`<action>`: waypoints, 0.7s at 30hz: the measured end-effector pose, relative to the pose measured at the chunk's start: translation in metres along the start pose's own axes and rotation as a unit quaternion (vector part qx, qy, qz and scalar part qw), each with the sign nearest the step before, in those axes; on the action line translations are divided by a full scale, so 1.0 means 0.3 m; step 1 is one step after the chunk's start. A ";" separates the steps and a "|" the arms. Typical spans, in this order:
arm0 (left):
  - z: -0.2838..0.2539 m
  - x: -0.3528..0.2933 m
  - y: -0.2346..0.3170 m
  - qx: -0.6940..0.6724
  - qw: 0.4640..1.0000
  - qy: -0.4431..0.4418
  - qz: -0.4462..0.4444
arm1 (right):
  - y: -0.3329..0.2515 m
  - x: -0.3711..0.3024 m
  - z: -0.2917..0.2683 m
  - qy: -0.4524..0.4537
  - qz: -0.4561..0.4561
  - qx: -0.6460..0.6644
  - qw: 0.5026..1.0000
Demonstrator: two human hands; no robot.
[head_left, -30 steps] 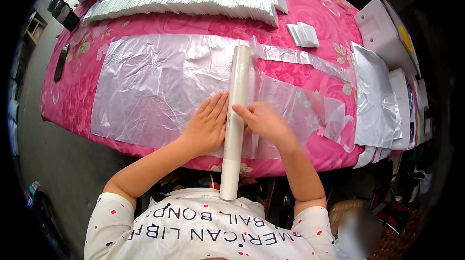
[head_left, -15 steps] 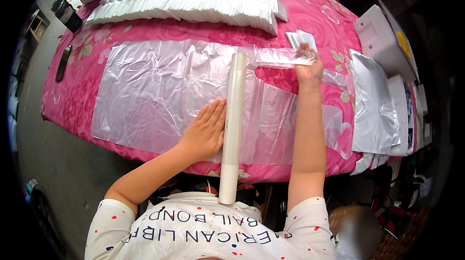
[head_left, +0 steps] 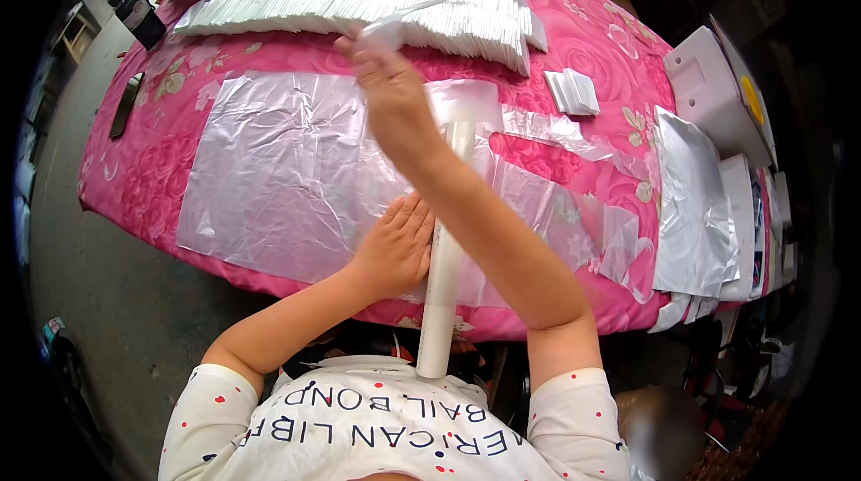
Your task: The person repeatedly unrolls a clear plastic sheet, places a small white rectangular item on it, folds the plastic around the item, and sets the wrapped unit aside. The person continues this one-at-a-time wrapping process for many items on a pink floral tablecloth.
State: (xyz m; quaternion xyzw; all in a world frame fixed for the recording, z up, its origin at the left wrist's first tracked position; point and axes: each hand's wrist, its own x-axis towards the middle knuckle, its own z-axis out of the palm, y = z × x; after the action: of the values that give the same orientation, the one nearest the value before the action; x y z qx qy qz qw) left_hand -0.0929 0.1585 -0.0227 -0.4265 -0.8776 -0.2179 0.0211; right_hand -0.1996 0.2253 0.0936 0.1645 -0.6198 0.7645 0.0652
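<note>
A clear plastic bag (head_left: pixel 269 167) lies spread over the table, its cut handle end to the right. Across it rests a long whitish tube (head_left: pixel 438 302), one end overhanging the near table edge. My left hand (head_left: pixel 395 239) lies flat on the plastic, fingers stretched out, against the tube's left side. Raised over the far middle, my right hand (head_left: pixel 387 91) pinches a piece of the thin plastic film (head_left: pixel 381 35), which trails off to the right, blurred. My right forearm crosses above the tube and hides part of it.
Rows of folded white packets (head_left: pixel 359 6) line the far side, with a few more packets (head_left: pixel 571 91) to their right. A silvery sheet (head_left: pixel 695 212) and a white foam box (head_left: pixel 717 95) sit at right. A phone (head_left: pixel 126 104) and dark bottle (head_left: pixel 136 15) are at left.
My right hand has swung from the bag's handle at right up and leftward over the tube, carrying film. My left hand and the tube have shifted slightly right in the picture.
</note>
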 end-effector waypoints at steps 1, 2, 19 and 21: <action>0.003 0.000 -0.007 -0.013 1.000 0.005 0.017 | 0.086 -0.018 0.102 -0.024 0.028 -0.039 0.999; -0.022 0.001 0.029 -0.097 0.991 0.053 -0.069 | 0.155 -0.039 0.198 -0.045 0.030 -0.089 0.995; -0.066 0.036 -0.110 -0.354 0.919 0.166 -0.059 | -0.065 -0.368 -0.140 -0.183 -0.159 -0.435 0.867; -0.201 0.100 -0.148 -0.442 0.868 0.074 -0.213 | -0.067 -0.446 -0.270 -0.159 -0.129 -0.462 0.863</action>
State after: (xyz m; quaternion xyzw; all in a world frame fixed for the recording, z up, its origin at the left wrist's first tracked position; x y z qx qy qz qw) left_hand -0.1546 0.1324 0.0222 -0.1764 -0.7551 -0.6131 -0.1512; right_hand -0.0819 0.3224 0.0534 0.3136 -0.8771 0.3389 0.1321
